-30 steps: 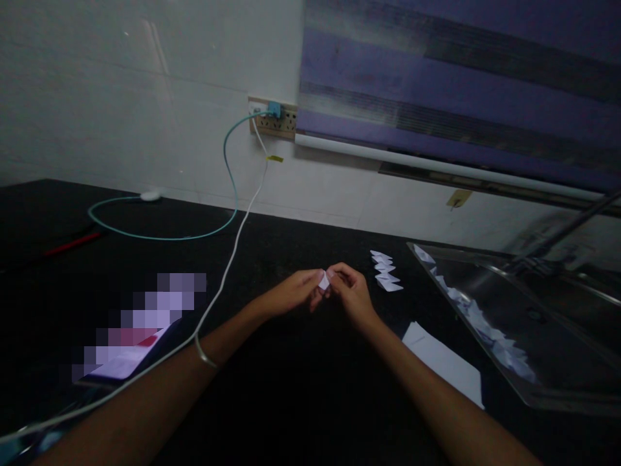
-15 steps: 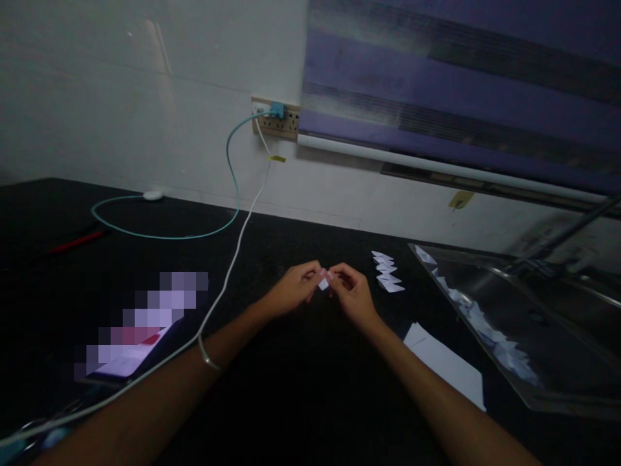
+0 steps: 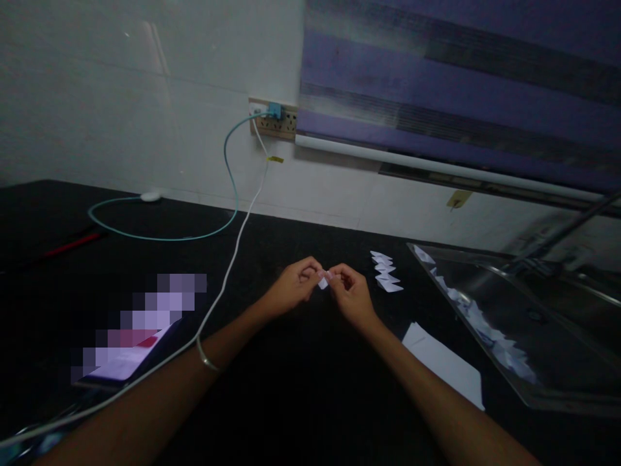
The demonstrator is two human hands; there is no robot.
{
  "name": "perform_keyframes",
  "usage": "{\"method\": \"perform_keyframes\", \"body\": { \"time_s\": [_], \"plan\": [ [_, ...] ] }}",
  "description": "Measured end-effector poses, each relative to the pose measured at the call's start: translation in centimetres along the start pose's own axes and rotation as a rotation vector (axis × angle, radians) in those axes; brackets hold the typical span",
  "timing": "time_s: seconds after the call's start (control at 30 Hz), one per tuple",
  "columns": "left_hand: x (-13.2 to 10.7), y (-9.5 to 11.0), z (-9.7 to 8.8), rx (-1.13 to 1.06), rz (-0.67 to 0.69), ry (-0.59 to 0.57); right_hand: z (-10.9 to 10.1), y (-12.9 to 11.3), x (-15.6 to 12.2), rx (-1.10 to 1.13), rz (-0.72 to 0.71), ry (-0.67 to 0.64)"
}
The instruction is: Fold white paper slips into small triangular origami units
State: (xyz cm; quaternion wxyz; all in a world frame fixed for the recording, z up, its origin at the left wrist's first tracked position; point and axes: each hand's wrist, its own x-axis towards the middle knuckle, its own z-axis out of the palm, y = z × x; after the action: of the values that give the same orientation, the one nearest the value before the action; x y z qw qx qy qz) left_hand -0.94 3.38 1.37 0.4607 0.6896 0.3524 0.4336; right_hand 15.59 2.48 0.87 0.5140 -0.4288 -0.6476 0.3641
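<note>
My left hand (image 3: 291,288) and my right hand (image 3: 352,292) meet above the black counter (image 3: 301,401), both pinching one small folded white paper piece (image 3: 323,281) between their fingertips. A metal bangle (image 3: 206,358) circles my left wrist. Just right of my right hand lies a small row of several folded paper pieces (image 3: 385,271). A white sheet of paper (image 3: 444,366) lies flat on the counter beside my right forearm.
A steel sink (image 3: 543,336) at the right holds several scraps of white paper (image 3: 485,330). A white cable (image 3: 228,272) and a teal cable (image 3: 194,234) run from a wall socket (image 3: 273,118). A lit phone (image 3: 130,349) lies at the left, a red pen (image 3: 72,243) beyond it.
My fingers have shifted slightly on the small paper piece; the hands stay in the same spot. Nothing else moved.
</note>
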Motion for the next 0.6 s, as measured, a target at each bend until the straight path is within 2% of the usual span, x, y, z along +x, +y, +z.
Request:
{"method": "perform_keyframes", "body": {
  "time_s": [0.3, 0.5, 0.6],
  "plan": [
    [0.09, 0.42, -0.31, -0.122, -0.024, 0.01, 0.01, 0.22, -0.02, 0.033, 0.004, 0.049],
    [0.34, -0.06, -0.14, -0.091, -0.004, 0.066, -0.05, 0.42, 0.48, 0.182, 0.113, 0.189],
    [0.41, -0.07, 0.09, -0.093, 0.008, 0.113, -0.01, 0.64, 0.59, 0.183, 0.117, 0.164]
  ]
}}
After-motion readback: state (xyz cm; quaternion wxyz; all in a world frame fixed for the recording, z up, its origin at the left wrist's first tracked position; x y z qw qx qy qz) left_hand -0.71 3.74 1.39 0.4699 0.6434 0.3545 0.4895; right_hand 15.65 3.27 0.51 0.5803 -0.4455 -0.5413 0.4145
